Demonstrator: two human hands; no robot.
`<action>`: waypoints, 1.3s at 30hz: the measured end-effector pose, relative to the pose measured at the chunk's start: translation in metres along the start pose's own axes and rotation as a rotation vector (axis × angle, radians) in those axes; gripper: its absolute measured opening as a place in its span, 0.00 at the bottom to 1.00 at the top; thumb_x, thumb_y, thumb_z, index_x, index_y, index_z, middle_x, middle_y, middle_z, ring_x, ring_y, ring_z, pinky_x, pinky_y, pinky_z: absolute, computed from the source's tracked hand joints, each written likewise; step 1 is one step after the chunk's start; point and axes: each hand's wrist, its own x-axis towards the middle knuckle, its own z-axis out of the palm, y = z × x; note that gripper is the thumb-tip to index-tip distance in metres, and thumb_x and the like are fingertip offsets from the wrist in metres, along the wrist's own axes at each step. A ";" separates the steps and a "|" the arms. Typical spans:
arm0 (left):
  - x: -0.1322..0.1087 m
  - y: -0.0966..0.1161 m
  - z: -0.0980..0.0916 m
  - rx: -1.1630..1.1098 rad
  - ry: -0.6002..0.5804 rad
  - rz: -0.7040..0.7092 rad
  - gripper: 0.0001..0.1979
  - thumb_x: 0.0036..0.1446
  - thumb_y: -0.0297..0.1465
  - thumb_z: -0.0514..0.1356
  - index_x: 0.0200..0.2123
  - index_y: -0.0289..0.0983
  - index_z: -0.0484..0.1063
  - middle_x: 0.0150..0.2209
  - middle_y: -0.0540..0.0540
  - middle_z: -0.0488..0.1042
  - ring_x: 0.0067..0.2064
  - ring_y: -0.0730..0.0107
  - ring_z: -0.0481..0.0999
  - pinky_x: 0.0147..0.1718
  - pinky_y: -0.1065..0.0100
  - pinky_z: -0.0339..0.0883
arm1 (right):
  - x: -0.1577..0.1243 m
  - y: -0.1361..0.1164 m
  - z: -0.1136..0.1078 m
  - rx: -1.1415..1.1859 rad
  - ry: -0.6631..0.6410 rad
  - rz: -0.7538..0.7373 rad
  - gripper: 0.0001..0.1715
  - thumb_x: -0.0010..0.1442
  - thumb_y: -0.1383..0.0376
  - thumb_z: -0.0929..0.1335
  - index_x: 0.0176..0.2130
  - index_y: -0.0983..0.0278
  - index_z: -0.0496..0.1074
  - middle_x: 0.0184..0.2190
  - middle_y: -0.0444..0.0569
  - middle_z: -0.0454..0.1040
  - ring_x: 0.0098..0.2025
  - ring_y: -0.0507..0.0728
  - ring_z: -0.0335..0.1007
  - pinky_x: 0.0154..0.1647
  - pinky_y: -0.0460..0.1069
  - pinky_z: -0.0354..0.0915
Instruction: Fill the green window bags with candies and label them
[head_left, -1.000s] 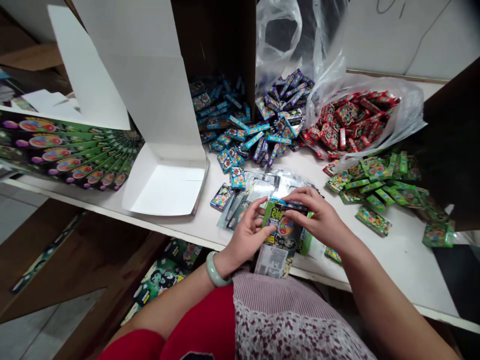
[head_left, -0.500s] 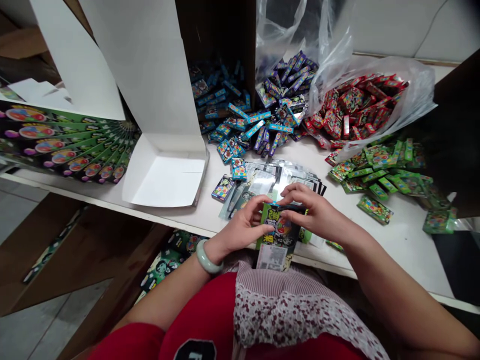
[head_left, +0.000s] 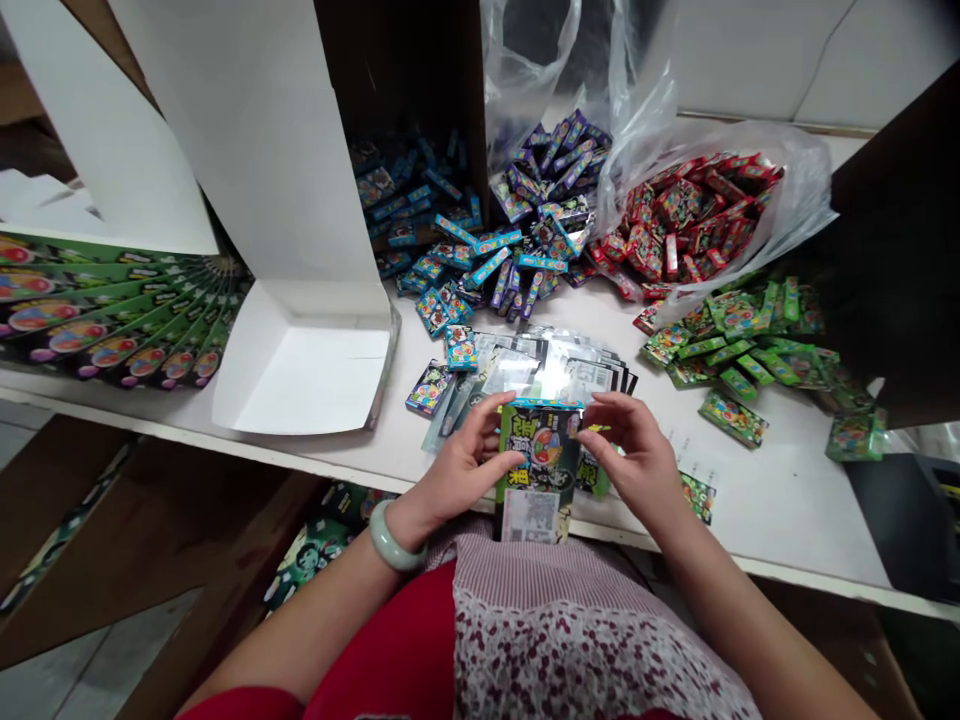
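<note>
A green and black printed pouch stands upright at the table's front edge, against my apron. My left hand grips its left side, thumb in front and fingers behind. At the upper right corner, my right hand pinches the pouch edge between thumb and fingers. A narrow blue box lies across the pouch's mouth; how deep it sits is hidden. Just beyond my hands, a fanned stack of clear and black pouches lies on the table. Left of that stack are a purple box and a blue box.
Blue boxes and purple boxes are heaped behind. Red boxes fill a clear plastic bag. Green boxes lie to the right. An open white carton and fanned green printed cartons stand left.
My right hand has moved from over the pouch's mouth to its right edge, uncovering the blue box across the top. My view has shifted slightly right.
</note>
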 end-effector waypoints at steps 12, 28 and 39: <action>0.008 0.003 0.006 0.229 0.214 0.157 0.13 0.62 0.35 0.58 0.50 0.41 0.66 0.43 0.47 0.72 0.40 0.68 0.74 0.39 0.65 0.72 | 0.011 -0.003 -0.004 -0.044 -0.149 -0.050 0.06 0.62 0.61 0.66 0.36 0.60 0.71 0.31 0.45 0.73 0.29 0.52 0.70 0.28 0.48 0.69; 0.024 0.023 0.007 0.116 0.363 0.238 0.06 0.61 0.31 0.60 0.31 0.37 0.72 0.39 0.46 0.78 0.42 0.67 0.77 0.45 0.62 0.71 | 0.019 -0.006 0.007 0.227 -0.096 0.066 0.06 0.58 0.61 0.70 0.35 0.58 0.67 0.36 0.46 0.70 0.37 0.54 0.69 0.30 0.48 0.68; 0.026 0.019 0.004 0.088 0.302 0.290 0.07 0.62 0.28 0.59 0.44 0.39 0.69 0.38 0.47 0.77 0.40 0.71 0.78 0.40 0.67 0.72 | 0.027 -0.026 0.004 -0.044 -0.181 -0.171 0.04 0.58 0.66 0.70 0.33 0.62 0.69 0.35 0.47 0.69 0.37 0.53 0.67 0.33 0.48 0.67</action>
